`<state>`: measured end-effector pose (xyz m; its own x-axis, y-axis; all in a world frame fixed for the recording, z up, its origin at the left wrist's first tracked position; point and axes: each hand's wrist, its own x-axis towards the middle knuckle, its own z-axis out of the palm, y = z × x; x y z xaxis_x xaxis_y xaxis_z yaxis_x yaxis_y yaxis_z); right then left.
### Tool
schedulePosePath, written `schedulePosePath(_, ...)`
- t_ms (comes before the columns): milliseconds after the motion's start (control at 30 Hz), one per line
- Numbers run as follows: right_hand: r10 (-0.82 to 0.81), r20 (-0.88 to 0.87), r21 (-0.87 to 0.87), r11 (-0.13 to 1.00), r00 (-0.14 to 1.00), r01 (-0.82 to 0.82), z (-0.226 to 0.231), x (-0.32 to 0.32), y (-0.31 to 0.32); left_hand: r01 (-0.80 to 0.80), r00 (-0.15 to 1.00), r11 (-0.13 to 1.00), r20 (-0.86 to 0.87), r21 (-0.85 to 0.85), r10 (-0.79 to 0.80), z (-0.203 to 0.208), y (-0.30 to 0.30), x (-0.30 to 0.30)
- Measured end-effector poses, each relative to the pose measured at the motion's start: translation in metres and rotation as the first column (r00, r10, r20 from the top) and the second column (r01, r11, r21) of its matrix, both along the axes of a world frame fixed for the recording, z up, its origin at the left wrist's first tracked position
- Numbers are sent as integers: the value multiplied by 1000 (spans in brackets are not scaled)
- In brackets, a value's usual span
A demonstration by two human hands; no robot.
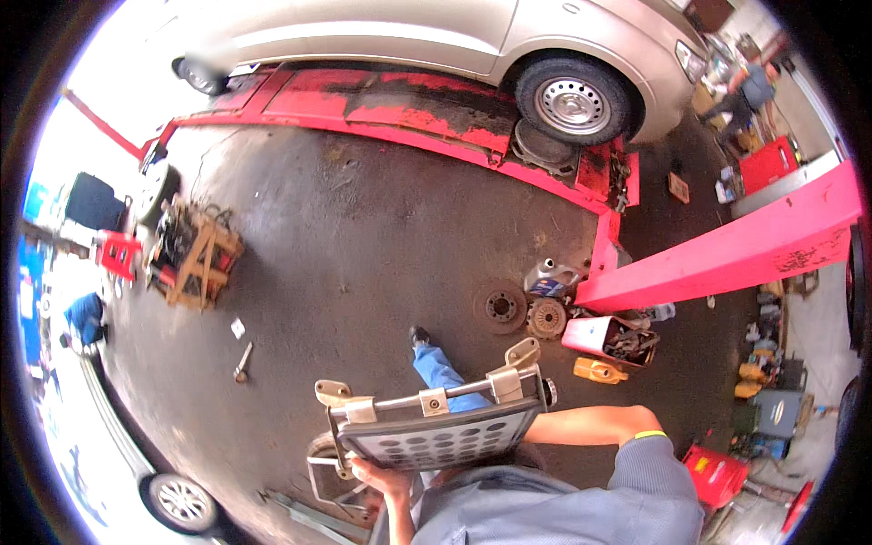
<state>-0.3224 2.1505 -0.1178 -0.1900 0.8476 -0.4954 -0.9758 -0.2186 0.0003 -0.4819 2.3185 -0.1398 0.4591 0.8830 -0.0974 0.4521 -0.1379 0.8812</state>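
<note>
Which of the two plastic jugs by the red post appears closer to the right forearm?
The yellow jug, just above the right forearm in this view. The grey jug sits farther up, beyond the round slotted disc.

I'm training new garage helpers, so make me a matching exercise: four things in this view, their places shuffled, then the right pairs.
Things
1. panel
2. yellow jug
3. beige car
4. wooden crate

Places
a. on the red ramp
b. on the floor, off to the person's left
c. gripped by the left hand
d. on the floor near the red post

Pairs: 1-c, 2-d, 3-a, 4-b
</note>
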Motion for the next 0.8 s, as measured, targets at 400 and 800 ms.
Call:
schedulePosePath(400, -223, 124, -17, 974, 967, 227, 4, 163, 98, -5, 919, 845, 330, -535, 214, -9, 138, 241)
schedulePosePath(800, -686, 249, -45, 697, 683, 716, -6, 248, 131, 454, 886, 611, 403, -649, -231, 28, 209, 550)
